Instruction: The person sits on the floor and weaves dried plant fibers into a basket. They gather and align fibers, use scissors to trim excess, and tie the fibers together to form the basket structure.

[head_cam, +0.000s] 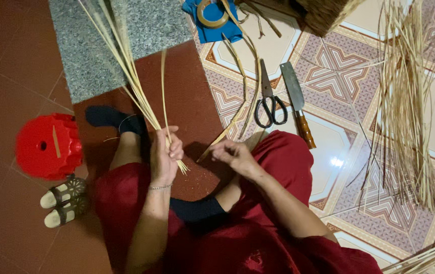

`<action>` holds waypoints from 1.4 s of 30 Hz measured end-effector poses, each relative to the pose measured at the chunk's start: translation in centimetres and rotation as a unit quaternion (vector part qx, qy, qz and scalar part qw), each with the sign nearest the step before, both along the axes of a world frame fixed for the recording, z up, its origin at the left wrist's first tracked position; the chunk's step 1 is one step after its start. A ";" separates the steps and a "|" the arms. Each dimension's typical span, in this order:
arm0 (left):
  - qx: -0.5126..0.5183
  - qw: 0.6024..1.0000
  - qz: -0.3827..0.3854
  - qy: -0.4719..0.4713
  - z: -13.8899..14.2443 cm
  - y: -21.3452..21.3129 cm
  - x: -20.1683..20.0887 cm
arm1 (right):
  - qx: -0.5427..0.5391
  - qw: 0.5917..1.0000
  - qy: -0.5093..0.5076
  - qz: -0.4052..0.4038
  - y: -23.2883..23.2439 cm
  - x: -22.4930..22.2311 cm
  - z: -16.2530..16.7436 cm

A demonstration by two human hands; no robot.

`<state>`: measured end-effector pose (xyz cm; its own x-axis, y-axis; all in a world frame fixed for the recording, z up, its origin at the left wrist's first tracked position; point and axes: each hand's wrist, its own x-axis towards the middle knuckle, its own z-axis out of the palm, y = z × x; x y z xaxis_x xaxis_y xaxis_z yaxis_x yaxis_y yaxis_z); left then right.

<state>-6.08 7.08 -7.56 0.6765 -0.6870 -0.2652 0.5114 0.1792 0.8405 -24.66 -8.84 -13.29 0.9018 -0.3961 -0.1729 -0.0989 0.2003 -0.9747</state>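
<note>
Your left hand [164, 157] is clenched around a bundle of pale reed strips [131, 76] that fans up and away over your knee; your right hand [235, 155] pinches a single flat strip [238, 114]. Beyond them on the floor lie scissors [270, 99] beside a cleaver [297, 101]. Farthest off, a woven basket [329, 15] shows only its corner; contents cannot be told.

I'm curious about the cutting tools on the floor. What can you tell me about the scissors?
The scissors lie flat on the patterned tiled floor, in front of the seated person. Their grey metal blades are shut and point away from the person; the two black loop handles face the person's knees. A cleaver-like knife with a wooden handle lies just to their right, roughly parallel, apart from them. Thin pale strips curve past on the left. Neither hand touches them.
</note>
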 end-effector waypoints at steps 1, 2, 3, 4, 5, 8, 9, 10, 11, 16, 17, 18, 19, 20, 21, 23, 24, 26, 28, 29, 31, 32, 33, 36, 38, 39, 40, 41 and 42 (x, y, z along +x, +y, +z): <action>0.010 0.999 0.003 0.032 -0.6 0.0 -0.1 | 0.039 0.999 -0.005 0.006 0.9 0.8 -0.9; 0.020 0.998 0.005 0.065 -1.4 0.1 -0.1 | 0.078 0.997 -0.010 0.012 1.5 1.3 -1.9; 0.052 0.994 -0.020 0.092 -2.4 0.1 -0.2 | 0.078 0.997 0.012 0.014 2.0 1.8 -2.8; 0.083 0.988 -0.046 0.119 -3.7 -0.2 -0.4 | 0.078 0.996 0.034 0.017 2.3 2.2 -3.7; 0.115 0.980 -0.071 0.147 -5.0 -0.1 -0.7 | 0.079 0.995 0.056 0.020 2.6 2.4 -4.4; 0.109 0.962 -0.073 0.239 -8.5 0.4 -2.1 | 0.048 0.994 0.095 0.006 2.6 2.7 -5.8; 0.100 0.965 -0.065 0.232 -9.3 0.5 -2.4 | 0.052 0.992 0.112 0.000 2.5 2.7 -6.0; 0.092 0.968 -0.056 0.225 -10.0 0.7 -2.7 | 0.057 0.990 0.130 -0.005 2.6 2.6 -5.9; 0.084 0.971 -0.047 0.218 -10.4 0.8 -3.0 | 0.061 0.987 0.147 -0.010 2.7 2.7 -5.8; 0.015 0.978 -0.030 0.205 -10.2 -0.9 -2.4 | 0.249 0.946 0.167 -0.122 5.4 2.6 -4.6; -0.004 0.979 -0.027 0.201 -9.9 -1.4 -2.3 | 0.304 0.922 0.192 -0.147 6.1 2.5 -4.3; -0.018 0.980 -0.016 0.197 -9.7 -1.9 -2.3 | 0.363 0.900 0.197 -0.140 6.7 2.4 -4.1; -0.033 0.980 -0.006 0.194 -9.4 -2.4 -2.3 | 0.421 0.874 0.201 -0.132 7.2 2.3 -4.0; -0.047 0.981 0.004 0.190 -9.1 -2.9 -2.5 | 0.477 0.846 0.204 -0.125 7.6 2.3 -3.9; -0.050 0.983 0.015 0.176 -8.9 -3.3 -2.9 | 0.502 0.835 0.180 -0.137 7.9 2.4 -4.0; -0.056 0.987 0.036 0.149 -8.8 -4.1 -4.0 | 0.549 0.809 0.130 -0.163 8.0 3.0 -4.3; -0.045 0.986 0.041 0.153 -8.8 -4.4 -4.8 | 0.552 0.801 0.134 -0.191 7.8 3.4 -4.5; -0.022 0.985 0.051 0.161 -9.1 -4.7 -6.6 | 0.557 0.780 0.142 -0.246 7.3 4.3 -4.8; -0.033 0.981 0.054 0.182 -9.3 -4.5 -7.6 | 0.558 0.783 0.097 -0.259 7.1 4.8 -4.6; -0.038 0.979 0.048 0.196 -9.4 -4.5 -7.9 | 0.556 0.782 0.072 -0.272 7.2 4.7 -4.5; -0.057 0.989 0.043 0.127 -9.5 -4.0 -7.6 | 0.514 0.819 0.053 -0.249 7.9 4.3 -4.5; -0.068 0.993 0.037 0.094 -9.4 -3.8 -7.1 | 0.491 0.836 0.043 -0.242 8.3 4.0 -4.4; -0.038 0.997 0.047 0.055 -9.3 -3.5 -6.6 | 0.472 0.850 0.066 -0.226 8.6 3.5 -4.2; -0.044 0.997 0.045 0.051 -9.0 -3.0 -5.4 | 0.450 0.870 0.075 -0.186 9.0 2.9 -4.0; -0.044 0.996 0.033 0.072 -8.8 -3.0 -5.8 | 0.482 0.860 0.001 -0.167 8.6 3.1 -4.0; -0.032 0.997 0.026 0.073 -8.7 -3.1 -6.2 | 0.464 0.867 0.016 -0.183 8.5 3.2 -4.0; -0.019 0.997 0.019 0.073 -8.6 -3.4 -6.6 | 0.446 0.873 0.033 -0.197 8.4 3.4 -3.9; -0.010 0.997 0.022 0.068 -8.4 -3.6 -6.9 | 0.429 0.877 0.051 -0.211 8.2 3.2 -3.8; -0.002 0.998 0.025 0.062 -8.2 -3.8 -7.1 | 0.363 0.909 0.066 -0.192 8.1 2.8 -3.7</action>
